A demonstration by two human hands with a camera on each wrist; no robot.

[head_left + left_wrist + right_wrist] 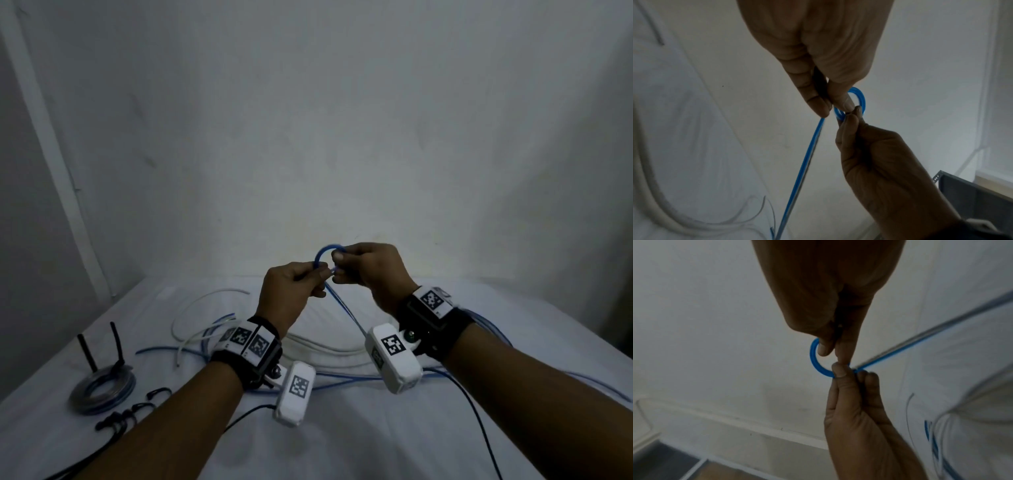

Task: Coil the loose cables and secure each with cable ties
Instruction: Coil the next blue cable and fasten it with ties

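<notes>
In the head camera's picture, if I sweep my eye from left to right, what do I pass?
Tied coil → spare black ties → loose white cable → left hand → small blue loop pinched by both hands → right hand.

Left hand [291, 291], right hand [371, 270] raised, fingertips meeting, both pinching.

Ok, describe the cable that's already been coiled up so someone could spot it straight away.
Start at the white table and look to its near left corner. The finished coil lies flat there, a ring of blue and grey turns with two black tie tails sticking up. The other cables nearby sprawl loose.
</notes>
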